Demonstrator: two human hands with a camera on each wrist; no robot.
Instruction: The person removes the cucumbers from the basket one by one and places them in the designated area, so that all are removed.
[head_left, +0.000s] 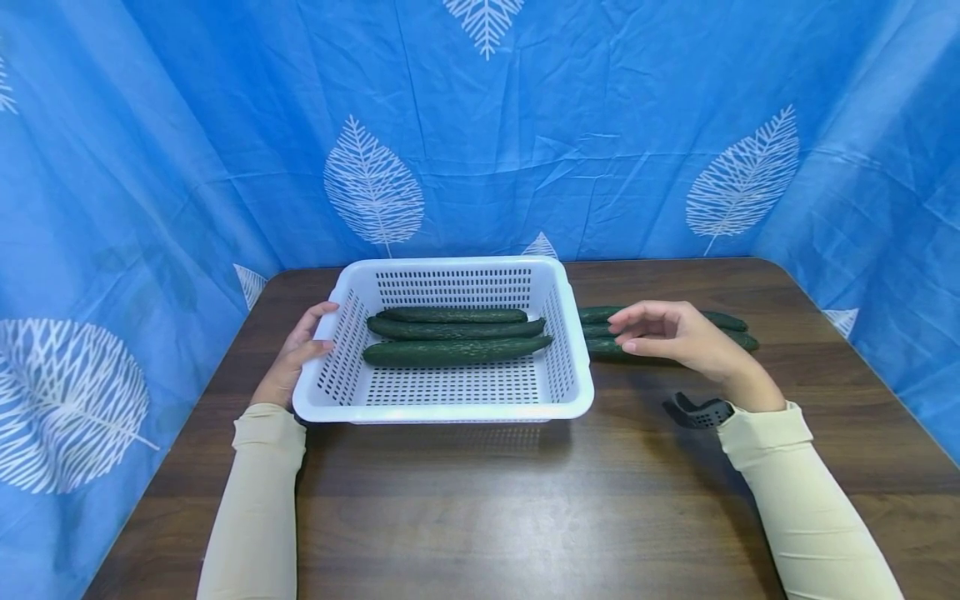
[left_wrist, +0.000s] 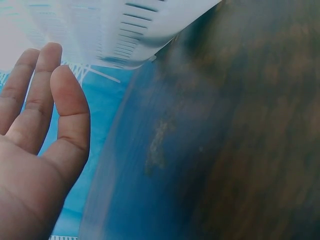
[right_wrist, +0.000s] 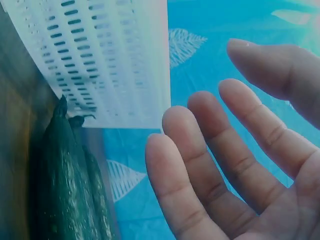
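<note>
Wooden table: left hand touches perforated basket, pinch unclear; right hand spread, empty; uneven tilting could roll cucumbers.

The person's bare right hand shows its palm side, the thumb and four fingers loosely bent and apart from one another. Three long, dark green, bumpy-skinned cucumbers lie side by side on the brown wooden table, just inside its edge and roughly along it. Their stem ends point at the slotted wall of a white plastic basket; whether they touch it cannot be told. Beyond the table's edge hangs bright blue cloth with white leaf prints.
</note>
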